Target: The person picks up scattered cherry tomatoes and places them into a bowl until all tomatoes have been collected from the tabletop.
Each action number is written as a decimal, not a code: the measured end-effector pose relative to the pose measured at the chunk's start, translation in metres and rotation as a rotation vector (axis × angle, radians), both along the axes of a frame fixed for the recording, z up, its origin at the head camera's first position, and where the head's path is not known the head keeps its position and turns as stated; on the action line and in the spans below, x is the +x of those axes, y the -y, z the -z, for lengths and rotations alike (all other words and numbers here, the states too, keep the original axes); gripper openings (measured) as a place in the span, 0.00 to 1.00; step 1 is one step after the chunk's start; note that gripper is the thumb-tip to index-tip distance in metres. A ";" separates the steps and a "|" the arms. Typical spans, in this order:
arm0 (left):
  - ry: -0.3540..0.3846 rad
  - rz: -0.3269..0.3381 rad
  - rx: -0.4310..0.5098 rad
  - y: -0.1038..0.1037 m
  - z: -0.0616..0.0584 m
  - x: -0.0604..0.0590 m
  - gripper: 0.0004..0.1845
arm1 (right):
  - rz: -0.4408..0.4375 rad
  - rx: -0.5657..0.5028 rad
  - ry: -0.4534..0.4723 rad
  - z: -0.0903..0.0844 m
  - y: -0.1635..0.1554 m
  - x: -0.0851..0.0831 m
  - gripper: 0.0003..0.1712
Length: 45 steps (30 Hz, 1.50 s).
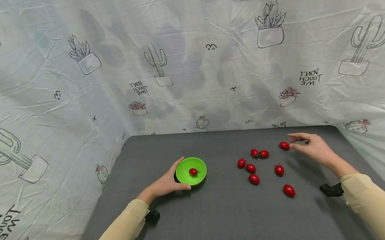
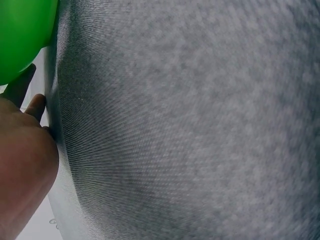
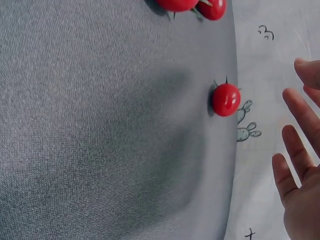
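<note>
Both hands are busy: the left hand [image 1: 166, 184] hugs the side of the green bowl [image 1: 191, 171] so it stays put on the gray worktop [image 1: 220, 215]. One red tomato [image 1: 193, 171] sits inside. The right hand [image 1: 311, 147] is loose, holds nothing, and reaches with straight fingers for the far tomato [image 1: 284, 146] just beside it.

Both arms are covered in long sleeves in a pale beige, kind of buttery tan, soft-looking knit with no print or logo that I can spot. The left sleeve [image 1: 120, 231] ends right at the wrist, and so does the right sleeve [image 1: 372, 200], each with a plain rolled-looking cuff. Under each wrist sits a small black blob of a device (the wrist cams, I assume): one by the left cuff [image 1: 151, 216], one by the right cuff [image 1: 332, 190]. The left hand [image 1: 165, 184] and right hand [image 1: 311, 148] are bare, no gloves, rings or watch showing.
</note>
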State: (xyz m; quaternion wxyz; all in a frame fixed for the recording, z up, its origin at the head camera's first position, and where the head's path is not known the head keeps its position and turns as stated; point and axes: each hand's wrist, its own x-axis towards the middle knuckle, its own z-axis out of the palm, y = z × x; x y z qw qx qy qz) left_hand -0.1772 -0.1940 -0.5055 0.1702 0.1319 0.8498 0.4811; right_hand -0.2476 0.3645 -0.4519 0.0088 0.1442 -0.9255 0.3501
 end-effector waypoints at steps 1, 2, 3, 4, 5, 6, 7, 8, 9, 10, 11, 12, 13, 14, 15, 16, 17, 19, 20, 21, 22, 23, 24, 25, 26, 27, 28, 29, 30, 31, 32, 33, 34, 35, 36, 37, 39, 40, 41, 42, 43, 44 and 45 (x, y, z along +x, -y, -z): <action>0.001 0.000 0.001 0.000 0.000 0.000 0.63 | 0.004 0.002 -0.003 0.001 -0.001 -0.001 0.29; 0.002 -0.001 0.002 0.000 0.000 0.000 0.63 | 0.007 0.002 -0.005 0.002 -0.001 -0.001 0.29; -0.002 0.000 0.004 0.000 0.001 0.000 0.63 | 0.010 0.006 -0.007 0.002 -0.002 -0.002 0.29; -0.004 0.000 0.006 0.000 0.001 0.000 0.63 | 0.014 0.009 -0.007 0.003 -0.002 -0.003 0.29; -0.007 0.002 0.008 0.000 0.001 0.000 0.62 | 0.019 0.012 -0.005 0.003 -0.002 -0.003 0.29; -0.010 0.003 0.009 0.000 0.001 0.000 0.62 | 0.023 0.018 0.002 0.003 -0.002 -0.004 0.30; -0.007 0.003 0.008 0.000 0.001 0.000 0.62 | 0.029 0.026 0.011 0.004 -0.002 -0.004 0.30; -0.007 0.004 0.009 0.000 0.001 0.000 0.62 | 0.035 0.034 0.023 0.004 -0.002 -0.005 0.30; -0.007 0.006 0.013 0.000 0.001 0.000 0.62 | 0.041 0.043 0.037 0.005 -0.003 -0.006 0.31; -0.005 0.006 0.014 0.000 0.001 0.000 0.62 | 0.047 0.053 0.050 0.006 -0.003 -0.007 0.31; -0.004 0.006 0.015 0.000 0.001 0.000 0.62 | 0.053 0.061 0.066 0.008 -0.003 -0.008 0.32; -0.003 0.006 0.015 0.000 0.001 0.000 0.62 | 0.058 0.070 0.079 0.010 -0.004 -0.010 0.32; -0.001 0.005 0.015 0.000 0.001 0.001 0.62 | 0.062 0.078 0.087 0.011 -0.005 -0.011 0.32; 0.001 0.005 0.015 0.000 0.001 0.001 0.62 | 0.063 0.082 0.091 0.013 -0.005 -0.012 0.32; 0.003 0.004 0.016 0.000 0.000 0.001 0.62 | 0.062 0.087 0.093 0.015 -0.006 -0.013 0.33; 0.005 0.003 0.014 0.000 0.000 0.001 0.62 | 0.061 0.090 0.092 0.017 -0.006 -0.014 0.32; 0.003 0.004 0.014 0.000 0.000 0.001 0.62 | 0.057 0.090 0.088 0.018 -0.006 -0.014 0.32; 0.001 0.005 0.014 0.000 0.000 0.001 0.62 | 0.049 0.091 0.079 0.021 -0.007 -0.015 0.32; 0.000 0.006 0.014 0.000 0.000 0.001 0.62 | 0.046 0.087 0.077 0.022 -0.007 -0.015 0.32; -0.002 0.008 0.017 0.000 0.000 0.001 0.62 | 0.043 0.087 0.077 0.023 -0.007 -0.016 0.32; -0.004 0.009 0.018 0.000 0.000 0.001 0.62 | 0.043 0.083 0.079 0.024 -0.007 -0.016 0.32; -0.005 0.010 0.020 0.000 0.001 0.001 0.62 | 0.041 0.081 0.082 0.024 -0.006 -0.016 0.32; -0.002 0.010 0.022 0.000 0.001 0.001 0.62 | 0.042 0.078 0.088 0.025 -0.005 -0.016 0.32; -0.001 0.010 0.024 0.000 0.001 0.001 0.62 | 0.043 0.078 0.092 0.026 -0.005 -0.016 0.32; 0.001 0.011 0.027 0.000 0.001 0.001 0.62 | 0.044 0.078 0.093 0.027 -0.005 -0.016 0.32; 0.002 0.011 0.032 0.001 0.002 0.001 0.61 | 0.044 0.080 0.093 0.027 -0.004 -0.016 0.32; 0.003 0.011 0.036 0.001 0.002 0.001 0.61 | 0.045 0.079 0.091 0.028 -0.003 -0.016 0.32; 0.004 0.012 0.040 0.001 0.002 0.001 0.61 | 0.045 0.081 0.088 0.028 -0.003 -0.017 0.32; 0.005 0.013 0.043 0.001 0.002 0.001 0.61 | 0.047 0.080 0.083 0.029 -0.003 -0.017 0.32; 0.006 0.015 0.047 0.001 0.002 0.001 0.60 | 0.049 0.082 0.077 0.030 -0.002 -0.018 0.32; 0.006 0.017 0.051 0.002 0.002 0.001 0.60 | 0.051 0.080 0.073 0.030 -0.002 -0.018 0.31; 0.007 0.020 0.053 0.002 0.002 0.001 0.60 | 0.054 0.079 0.070 0.031 -0.001 -0.018 0.31; 0.005 0.021 0.052 0.002 0.003 0.001 0.60 | 0.057 0.076 0.067 0.032 0.000 -0.018 0.31; 0.004 0.022 0.050 0.002 0.003 0.001 0.60 | 0.061 0.076 0.065 0.032 0.000 -0.018 0.31; 0.005 0.025 0.050 0.002 0.002 0.001 0.60 | 0.065 0.075 0.063 0.032 0.001 -0.018 0.31; 0.005 0.027 0.052 0.002 0.002 0.001 0.60 | 0.067 0.077 0.061 0.032 0.002 -0.018 0.31; 0.005 0.027 0.050 0.002 0.002 0.000 0.60 | 0.069 0.079 0.060 0.033 0.002 -0.018 0.30; 0.006 0.027 0.049 0.002 0.002 0.001 0.60 | 0.071 0.080 0.060 0.033 0.002 -0.018 0.30; 0.007 0.028 0.050 0.002 0.002 0.001 0.60 | 0.073 0.081 0.060 0.033 0.002 -0.018 0.30; 0.007 0.029 0.051 0.002 0.002 0.001 0.60 | 0.074 0.081 0.062 0.033 0.002 -0.018 0.30; 0.006 0.029 0.049 0.002 0.002 0.001 0.60 | 0.075 0.081 0.064 0.034 0.002 -0.019 0.29; 0.004 0.028 0.045 0.002 0.002 0.001 0.60 | 0.075 0.080 0.066 0.035 0.002 -0.019 0.29; 0.002 0.027 0.042 0.002 0.001 0.001 0.60 | 0.077 0.078 0.069 0.035 0.002 -0.019 0.29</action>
